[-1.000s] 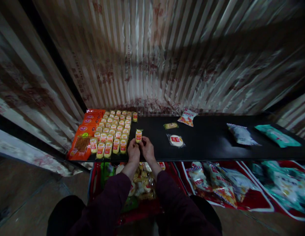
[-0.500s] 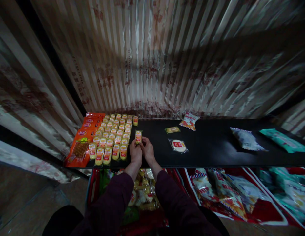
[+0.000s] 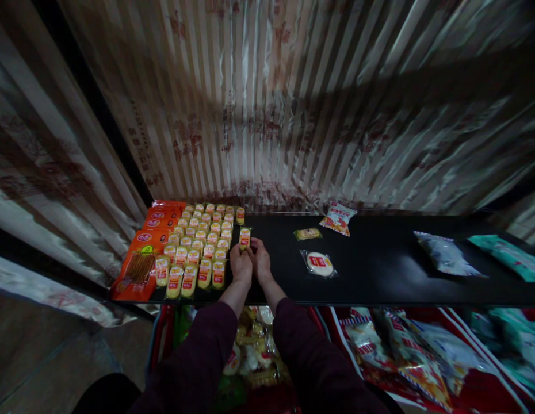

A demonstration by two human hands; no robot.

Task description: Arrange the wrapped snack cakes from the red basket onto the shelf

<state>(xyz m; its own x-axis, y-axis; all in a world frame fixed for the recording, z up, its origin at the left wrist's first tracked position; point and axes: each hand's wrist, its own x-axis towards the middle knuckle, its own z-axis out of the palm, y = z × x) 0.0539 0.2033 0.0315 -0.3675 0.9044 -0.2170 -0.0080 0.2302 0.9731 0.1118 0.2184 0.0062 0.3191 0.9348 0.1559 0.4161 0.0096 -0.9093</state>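
A small yellow wrapped cake (image 3: 244, 238) with a red label is held upright over the black shelf (image 3: 371, 282). My left hand (image 3: 241, 264) and my right hand (image 3: 260, 261) pinch its lower end together, fingers closed. Just left of them, rows of similar yellow wrapped cakes (image 3: 190, 280) cover the shelf. One such cake (image 3: 240, 215) sits at the back, behind the held one. Orange snack packs (image 3: 140, 256) lie at the far left, beside the rows.
Right of my hands lie a round white wrapped cake (image 3: 320, 263), a flat yellow pack (image 3: 308, 233), a red-and-white bag (image 3: 339, 218), a pale bag (image 3: 446, 253) and a teal pack (image 3: 509, 254). Red crates (image 3: 487, 388) of snacks stand below the shelf's front edge.
The view has shifted slightly, so the shelf appears a little lower. Both hands still hold the cake, in nearly the same place over the shelf.
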